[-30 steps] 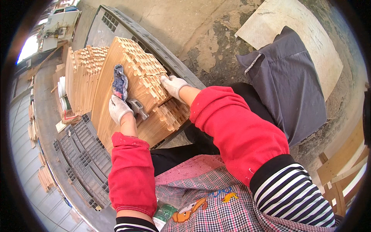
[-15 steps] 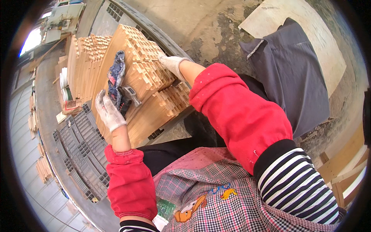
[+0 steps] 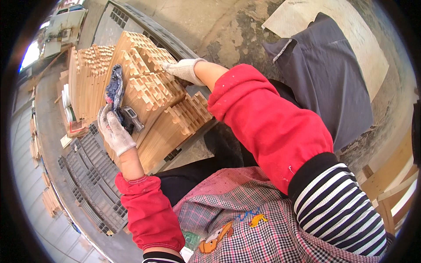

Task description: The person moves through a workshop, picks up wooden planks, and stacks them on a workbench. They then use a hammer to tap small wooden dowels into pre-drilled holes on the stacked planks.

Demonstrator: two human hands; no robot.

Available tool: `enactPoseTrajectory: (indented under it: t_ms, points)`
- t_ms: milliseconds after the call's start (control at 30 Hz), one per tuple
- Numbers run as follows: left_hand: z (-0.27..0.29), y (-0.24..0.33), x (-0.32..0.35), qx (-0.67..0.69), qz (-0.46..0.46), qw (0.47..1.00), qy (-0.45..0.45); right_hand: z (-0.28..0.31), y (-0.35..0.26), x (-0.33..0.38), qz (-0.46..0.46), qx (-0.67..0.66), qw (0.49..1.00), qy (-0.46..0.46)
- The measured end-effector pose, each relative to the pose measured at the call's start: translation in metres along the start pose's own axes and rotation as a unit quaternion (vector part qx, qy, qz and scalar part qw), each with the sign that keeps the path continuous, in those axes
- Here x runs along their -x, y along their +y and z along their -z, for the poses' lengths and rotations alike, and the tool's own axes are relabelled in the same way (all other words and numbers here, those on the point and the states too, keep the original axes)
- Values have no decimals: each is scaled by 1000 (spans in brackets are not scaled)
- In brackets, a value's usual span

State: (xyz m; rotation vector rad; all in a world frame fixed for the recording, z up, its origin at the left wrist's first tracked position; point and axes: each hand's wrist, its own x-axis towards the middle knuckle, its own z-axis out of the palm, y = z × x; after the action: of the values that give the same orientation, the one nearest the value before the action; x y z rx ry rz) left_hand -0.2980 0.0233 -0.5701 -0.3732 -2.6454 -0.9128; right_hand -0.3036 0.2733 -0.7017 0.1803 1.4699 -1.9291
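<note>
While seated over stacked wooden slats [image 3: 151, 94], working two-handed, both hands in white gloves, red sleeve covers on both forearms. Left hand [image 3: 115, 131] at near-left side of the bundle, fingers [image 3: 105, 117] curled round lower end of a dark blue-grey rag [image 3: 115, 87]; rag runs up from the glove and lies against the slat ends. Small grey metal tool [image 3: 131, 118] just beside that hand, resting on the wood; cannot tell if the hand grips it too. Right hand [image 3: 184, 70] reaching across to far side of the bundle, palm down, fingers [image 3: 171, 66] stretched flat and touching the top slat ends, not clamped round anything. Slat bundle tilted, resting on a grey plastic pallet [image 3: 83, 175], ends forming a stepped comb pattern facing the camera. Second stack of same slats [image 3: 85, 74] just left of it, touching or nearly so. Grey cloth [image 3: 324, 74] draped to the right, over a pale board [image 3: 346, 26] on the concrete floor [image 3: 228, 26]. Checked apron [image 3: 245, 219] at bottom of view.
</note>
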Motion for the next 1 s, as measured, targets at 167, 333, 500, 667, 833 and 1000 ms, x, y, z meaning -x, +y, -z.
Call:
enactPoseTrajectory:
  t_ms: [167, 333, 500, 667, 833, 1000]
  points:
    - [6, 2, -7, -29, 9, 999, -28, -19, -38, 30, -77, 90, 992, 47]
    - [7, -7, -12, -15, 17, 999, -24, -19, -15, -3, -28, 235, 968, 80]
    - [11, -26, -18, -49, -2, 999, -21, -14, -45, 17, -66, 44, 992, 102]
    - [16, -56, -21, -97, 43, 994, 6, -16, -49, 26, -49, 138, 986, 76]
    - [0, -51, -24, -166, 112, 979, -29, -14, -21, -11, 17, 535, 845, 23]
    - [-1, -87, -25, -198, 106, 973, -43, -2, -10, -23, -39, 311, 950, 11]
